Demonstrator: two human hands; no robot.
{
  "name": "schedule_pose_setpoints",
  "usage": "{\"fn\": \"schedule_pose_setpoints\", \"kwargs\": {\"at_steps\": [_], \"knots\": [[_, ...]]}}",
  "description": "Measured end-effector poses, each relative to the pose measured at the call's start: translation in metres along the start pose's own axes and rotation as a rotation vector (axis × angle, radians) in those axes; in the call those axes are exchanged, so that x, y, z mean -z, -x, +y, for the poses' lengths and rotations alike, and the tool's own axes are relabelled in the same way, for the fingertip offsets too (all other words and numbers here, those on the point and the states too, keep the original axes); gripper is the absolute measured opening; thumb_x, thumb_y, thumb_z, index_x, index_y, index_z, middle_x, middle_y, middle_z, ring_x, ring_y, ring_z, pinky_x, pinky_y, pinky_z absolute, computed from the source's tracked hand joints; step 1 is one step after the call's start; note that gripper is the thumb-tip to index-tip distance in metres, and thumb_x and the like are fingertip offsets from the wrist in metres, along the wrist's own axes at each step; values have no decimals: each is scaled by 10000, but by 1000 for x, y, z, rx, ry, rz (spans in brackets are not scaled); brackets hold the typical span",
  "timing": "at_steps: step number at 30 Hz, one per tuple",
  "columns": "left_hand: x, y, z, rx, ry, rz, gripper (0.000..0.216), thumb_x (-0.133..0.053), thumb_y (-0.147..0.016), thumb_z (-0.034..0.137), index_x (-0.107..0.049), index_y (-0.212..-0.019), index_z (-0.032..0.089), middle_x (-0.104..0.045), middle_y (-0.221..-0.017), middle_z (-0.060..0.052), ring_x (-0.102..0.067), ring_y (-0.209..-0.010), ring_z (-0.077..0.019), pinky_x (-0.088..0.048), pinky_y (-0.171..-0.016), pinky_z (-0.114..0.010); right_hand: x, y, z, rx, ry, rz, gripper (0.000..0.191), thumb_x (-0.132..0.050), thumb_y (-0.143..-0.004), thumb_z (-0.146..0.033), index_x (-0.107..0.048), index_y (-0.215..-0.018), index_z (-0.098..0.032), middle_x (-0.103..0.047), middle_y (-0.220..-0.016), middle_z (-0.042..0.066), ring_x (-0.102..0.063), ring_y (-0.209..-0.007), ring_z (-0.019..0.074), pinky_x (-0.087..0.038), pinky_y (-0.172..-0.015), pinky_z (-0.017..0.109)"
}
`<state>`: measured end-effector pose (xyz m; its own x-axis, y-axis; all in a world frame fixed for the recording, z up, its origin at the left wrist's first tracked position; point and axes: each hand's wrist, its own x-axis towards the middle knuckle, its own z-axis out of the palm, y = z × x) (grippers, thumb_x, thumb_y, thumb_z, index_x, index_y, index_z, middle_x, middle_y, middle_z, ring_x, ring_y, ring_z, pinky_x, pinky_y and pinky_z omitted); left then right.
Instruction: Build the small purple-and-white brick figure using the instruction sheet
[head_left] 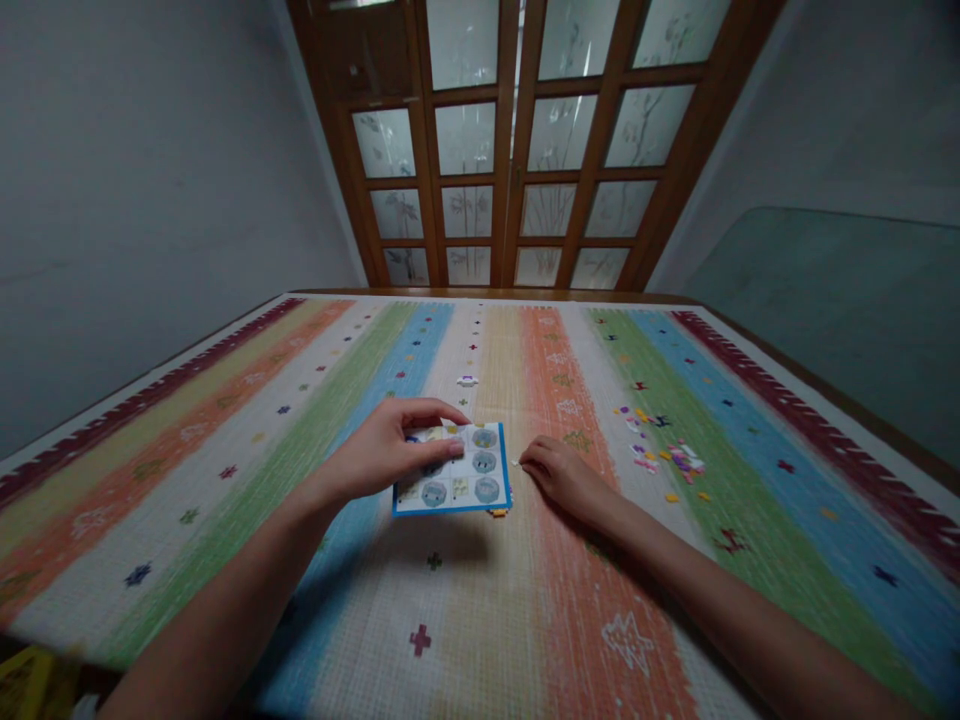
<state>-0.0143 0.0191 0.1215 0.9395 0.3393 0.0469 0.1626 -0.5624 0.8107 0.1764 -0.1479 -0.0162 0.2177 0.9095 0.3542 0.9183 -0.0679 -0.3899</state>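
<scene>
A small blue-bordered card with round picture spots lies on the striped cloth in front of me. My left hand rests on the card's left half, fingers spread over its top, pinning it down. My right hand lies on the cloth just right of the card, fingers curled, fingertips close to the card's right edge; it seems to pinch something tiny, but that is too small to tell. A small yellow piece peeks out at the card's lower right corner.
A scatter of several small coloured pieces lies on the cloth to the right. One white piece sits farther away. Wooden glass-paned doors stand beyond the table's far edge. A glass sheet leans at right.
</scene>
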Motion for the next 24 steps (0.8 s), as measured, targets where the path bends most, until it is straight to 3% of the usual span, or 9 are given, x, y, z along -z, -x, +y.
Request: {"fn": "schedule_pose_setpoints", "kwargs": {"at_steps": [7, 14, 24], "knots": [[0, 2, 7, -46, -49, -3, 263, -640, -723, 350, -703, -914, 182, -660, -789, -10, -549, -676, -129, -411, -587, -216, 3, 11, -2, -41, -10, 17, 125, -472, -881, -175, -580, -820, -163, -626, -783, 77, -595, -730, 185, -493, -667, 314], [1, 4, 14, -77, -34, 2, 246, -637, -711, 327, -704, -890, 170, -661, -762, -7, -541, -648, -119, -408, -570, -207, 11, 13, -9, 47, -86, 9, 163, -465, -890, -193, -614, -834, -158, -648, -799, 91, -605, -752, 185, -485, -670, 310], [1, 5, 13, -76, -19, -8, 220, -646, -725, 283, -699, -902, 164, -660, -760, -3, -548, -634, -105, -406, -554, -190, 18, 12, -22, -120, -190, -46, 162, -482, -864, -202, -638, -881, -160, -684, -857, 93, -622, -776, 187, -482, -708, 315]]}}
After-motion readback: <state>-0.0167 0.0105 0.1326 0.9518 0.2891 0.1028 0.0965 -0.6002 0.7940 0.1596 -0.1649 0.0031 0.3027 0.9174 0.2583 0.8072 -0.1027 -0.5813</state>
